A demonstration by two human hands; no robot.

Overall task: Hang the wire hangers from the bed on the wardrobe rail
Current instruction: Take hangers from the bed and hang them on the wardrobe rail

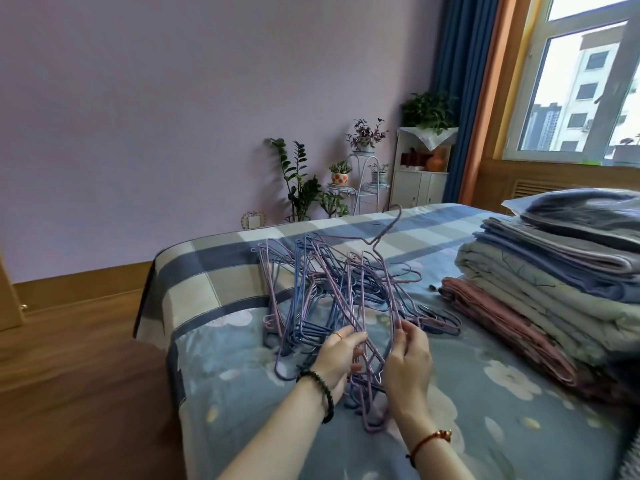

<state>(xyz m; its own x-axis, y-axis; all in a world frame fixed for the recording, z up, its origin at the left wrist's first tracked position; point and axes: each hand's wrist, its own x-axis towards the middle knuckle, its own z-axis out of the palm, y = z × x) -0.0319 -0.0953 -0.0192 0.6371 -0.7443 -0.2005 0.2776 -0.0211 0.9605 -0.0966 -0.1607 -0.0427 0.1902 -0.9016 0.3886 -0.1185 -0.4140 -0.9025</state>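
Matt coated wire hangers [332, 292] on soft printed cloth bedspread [485, 393]; glossy wood floor [69, 358].

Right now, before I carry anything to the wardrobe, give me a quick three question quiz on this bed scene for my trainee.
1. True or false: the wire hangers lie in a neat row on the floor.
2. What is stacked on the bed to the right of the hangers? A folded bedding; B books; C shoes.
3. Which of the hands grips hangers: left hand, right hand, or both?
Key: 1 false, they are a tangled pile on the bed. 2 A. 3 both.
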